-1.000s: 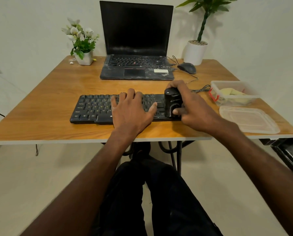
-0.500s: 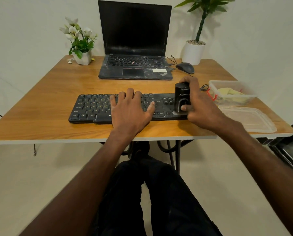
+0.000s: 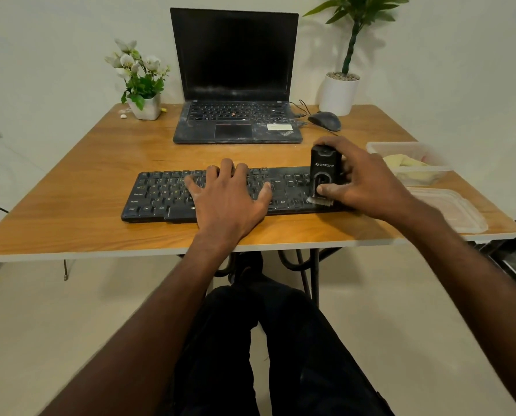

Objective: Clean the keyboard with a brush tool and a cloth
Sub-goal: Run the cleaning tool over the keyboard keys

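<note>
- The left hand [image 3: 231,199] lies flat on the middle of the keyboard [image 3: 160,193], fingers spread and straight, holding nothing. It should press down firmly, so the board cannot skid on the table [image 3: 70,181] under the brushing.
- The right hand [image 3: 367,181] grips the brush tool [image 3: 325,171] upright at the keyboard's right end, thumb on its front, fingers curled behind, pale bristles touching the keys.
- Judged from here, short light strokes along the key rows should flick dust out; hard pressure would only splay the bristles.
- The cloth [image 3: 406,163], yellowish, waits in the clear container [image 3: 376,147] just beyond the right hand.
</note>
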Tool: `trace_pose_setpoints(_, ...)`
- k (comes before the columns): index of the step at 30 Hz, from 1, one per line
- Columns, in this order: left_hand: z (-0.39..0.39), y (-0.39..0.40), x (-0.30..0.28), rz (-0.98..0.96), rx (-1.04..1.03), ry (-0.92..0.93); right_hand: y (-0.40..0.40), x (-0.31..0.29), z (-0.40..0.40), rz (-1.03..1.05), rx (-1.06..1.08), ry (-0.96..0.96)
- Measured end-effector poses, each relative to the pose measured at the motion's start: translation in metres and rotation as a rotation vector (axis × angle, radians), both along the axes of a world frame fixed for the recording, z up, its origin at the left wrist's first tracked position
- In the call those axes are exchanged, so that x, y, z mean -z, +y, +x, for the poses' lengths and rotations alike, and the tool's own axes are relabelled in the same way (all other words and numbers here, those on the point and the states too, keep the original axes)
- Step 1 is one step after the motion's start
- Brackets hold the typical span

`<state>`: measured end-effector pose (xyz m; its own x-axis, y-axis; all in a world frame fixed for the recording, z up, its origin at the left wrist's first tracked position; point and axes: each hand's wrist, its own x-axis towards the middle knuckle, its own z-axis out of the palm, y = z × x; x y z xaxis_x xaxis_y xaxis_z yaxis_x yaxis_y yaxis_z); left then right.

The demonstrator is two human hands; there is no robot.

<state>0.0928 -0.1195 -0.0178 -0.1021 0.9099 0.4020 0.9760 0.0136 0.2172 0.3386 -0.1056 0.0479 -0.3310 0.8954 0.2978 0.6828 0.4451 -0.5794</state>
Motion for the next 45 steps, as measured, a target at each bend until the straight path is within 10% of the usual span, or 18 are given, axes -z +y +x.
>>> trace_pose_setpoints(9,0.0,0.0,0.001,-0.007,0.004,0.004,-0.006,0.001,0.0,-0.048,-0.171,0.042)
trace_pose_setpoints(19,-0.001,0.003,0.004,0.054,0.032,0.03,0.0,0.006,0.006,0.158,0.109,0.169)
trace_pose_setpoints(36,0.001,0.002,0.004,0.027,-0.009,0.043,-0.004,-0.037,0.017,-0.145,0.106,-0.277)
trace_pose_setpoints(45,0.0,0.002,0.004,0.022,0.006,0.048,-0.001,-0.005,0.013,-0.018,0.056,-0.108)
